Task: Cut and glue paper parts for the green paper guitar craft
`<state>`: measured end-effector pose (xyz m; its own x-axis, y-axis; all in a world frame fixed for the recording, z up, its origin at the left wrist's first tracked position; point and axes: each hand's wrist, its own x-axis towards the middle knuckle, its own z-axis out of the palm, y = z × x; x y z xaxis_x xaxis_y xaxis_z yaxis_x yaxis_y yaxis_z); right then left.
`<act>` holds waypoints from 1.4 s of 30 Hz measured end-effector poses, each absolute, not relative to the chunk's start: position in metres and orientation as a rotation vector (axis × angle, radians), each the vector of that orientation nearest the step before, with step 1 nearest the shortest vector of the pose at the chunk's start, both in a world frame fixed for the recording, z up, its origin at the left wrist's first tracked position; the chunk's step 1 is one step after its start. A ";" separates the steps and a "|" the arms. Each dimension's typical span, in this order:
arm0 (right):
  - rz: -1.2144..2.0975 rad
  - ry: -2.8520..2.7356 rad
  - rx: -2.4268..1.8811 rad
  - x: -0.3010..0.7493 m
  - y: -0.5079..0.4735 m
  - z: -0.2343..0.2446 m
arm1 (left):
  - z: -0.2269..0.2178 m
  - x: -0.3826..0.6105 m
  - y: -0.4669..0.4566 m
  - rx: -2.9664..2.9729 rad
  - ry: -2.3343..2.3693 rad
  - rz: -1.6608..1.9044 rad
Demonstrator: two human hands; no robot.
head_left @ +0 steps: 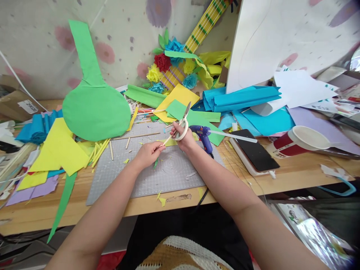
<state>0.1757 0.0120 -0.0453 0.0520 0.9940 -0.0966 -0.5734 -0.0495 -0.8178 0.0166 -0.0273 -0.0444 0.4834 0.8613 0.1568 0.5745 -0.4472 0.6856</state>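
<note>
My left hand [147, 153] pinches one end of a thin wooden stick [168, 141] over the grey cutting mat [157, 176]. My right hand [184, 137] grips white-handled scissors [184, 119], blades pointing up and away. The stick runs from my left fingers up toward the scissor handles. Small paper and stick scraps lie on the mat around both hands.
A blue glue gun [203, 134] lies just right of my right hand. A dark phone [254, 150] and a red cup [295, 141] stand further right. A green guitar-shaped cutout [94, 107], yellow sheets [60, 150], blue crepe paper [242, 98] and paper flowers [168, 67] crowd the wooden table [295, 172].
</note>
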 end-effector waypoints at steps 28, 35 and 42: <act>1.427 -0.912 -0.747 0.176 0.008 -0.046 | -0.046 0.001 0.001 0.896 1.318 1.315; 1.512 -1.058 -0.857 0.173 0.003 -0.043 | -0.031 0.005 -0.011 0.781 1.027 0.976; 1.643 -1.010 -0.840 0.172 0.003 -0.045 | -0.035 0.013 -0.017 0.899 1.035 0.805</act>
<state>0.1722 0.0033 -0.0451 -0.2677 0.9618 -0.0570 -0.3836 -0.1607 -0.9094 0.0128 -0.0165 -0.0347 0.3064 0.8815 -0.3592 -0.1309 0.4128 0.9014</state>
